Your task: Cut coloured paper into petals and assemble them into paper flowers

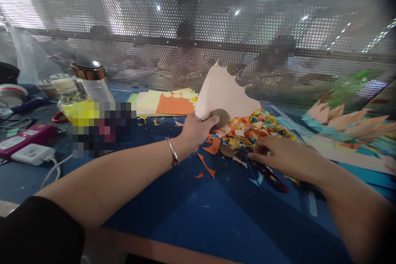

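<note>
Blue matting covers the desk point(192, 214) I am looking down on, with a perforated metal screen point(198, 29) standing behind it. My left hand point(196, 132) is closed on a pale pink sheet of paper point(221, 93), thumb and fingers pinching its lower edge beside a brown paper disc point(219, 116), so the sheet stands up off the desk with a scalloped cut along its top. My right hand point(280, 156) lies low with the fingers loosely curled, the fingertips touching the paper scraps; I cannot tell whether it grips anything. Dark-handled scissors point(272, 177) lie just under that hand. Between the hands sits a heap of colourful paper offcuts point(256, 128), with orange slivers point(208, 167) scattered nearer me. Behind the left hand lies a stack of coloured sheets point(167, 103), orange on top. Folded paper pieces point(346, 126) lie far right. A lidded jar point(91, 80) and a white charger point(32, 153) sit at the left.
</note>
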Demonstrator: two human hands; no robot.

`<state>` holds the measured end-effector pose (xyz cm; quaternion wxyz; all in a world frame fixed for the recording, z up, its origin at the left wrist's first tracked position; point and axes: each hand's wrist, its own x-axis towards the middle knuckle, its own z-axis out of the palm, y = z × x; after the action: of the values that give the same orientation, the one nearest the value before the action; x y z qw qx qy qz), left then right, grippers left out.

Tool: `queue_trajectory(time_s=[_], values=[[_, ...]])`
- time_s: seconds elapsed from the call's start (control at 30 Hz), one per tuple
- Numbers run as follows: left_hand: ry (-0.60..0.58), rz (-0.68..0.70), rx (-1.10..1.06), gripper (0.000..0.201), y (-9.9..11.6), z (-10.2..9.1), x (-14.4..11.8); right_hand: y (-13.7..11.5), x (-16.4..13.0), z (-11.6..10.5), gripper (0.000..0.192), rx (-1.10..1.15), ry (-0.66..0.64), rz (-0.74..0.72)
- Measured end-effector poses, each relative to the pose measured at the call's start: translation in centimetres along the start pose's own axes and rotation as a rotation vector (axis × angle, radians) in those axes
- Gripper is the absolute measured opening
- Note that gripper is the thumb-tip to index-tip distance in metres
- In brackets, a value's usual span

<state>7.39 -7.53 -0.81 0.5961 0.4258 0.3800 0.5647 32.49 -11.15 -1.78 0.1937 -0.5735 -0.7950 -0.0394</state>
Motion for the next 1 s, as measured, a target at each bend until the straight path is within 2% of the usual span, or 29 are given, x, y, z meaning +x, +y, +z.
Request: queue_trajectory(time_s=[0.1, 0.23, 0.47, 0.6, 0.73, 0.87, 1.0], values=[[-0.02, -0.013, -0.018, 0.013, -0.4, 0.0, 0.1, 0.0, 0.0, 0.1, 0.032, 0.006, -0.172, 0.024], [-0.02, -0.058, -0.034, 0.014, -0.4, 0.0, -0.1, -0.5, 0.4, -0.1, 0.031, 0.021, -0.236, 0.04], [-0.07, -0.019, -0.014, 0.02, -0.3, 0.2, -0.5, -2.1, 1.2, -1.3, 0.029, 0.159, -0.104, 0.029], [-0.168, -0.062, -0.11, 0.018, -0.1, 0.4, -1.1, -3.9, 1.4, -2.4, 0.026, 0.306, -0.023, 0.037], [-0.245, -0.151, -0.126, 0.02, 0.4, 0.6, -1.6, -5.6, 1.2, -2.8, 0.023, 0.402, -0.034, 0.132], [-0.268, -0.18, -0.185, 0.023, 0.9, 0.8, -2.0, -6.4, 1.0, -2.5, 0.024, 0.5, -0.011, 0.23], [-0.285, -0.181, -0.272, 0.018, 1.3, 1.0, -2.3, -7.3, 1.2, -1.8, 0.021, 0.736, -0.018, 0.318]])
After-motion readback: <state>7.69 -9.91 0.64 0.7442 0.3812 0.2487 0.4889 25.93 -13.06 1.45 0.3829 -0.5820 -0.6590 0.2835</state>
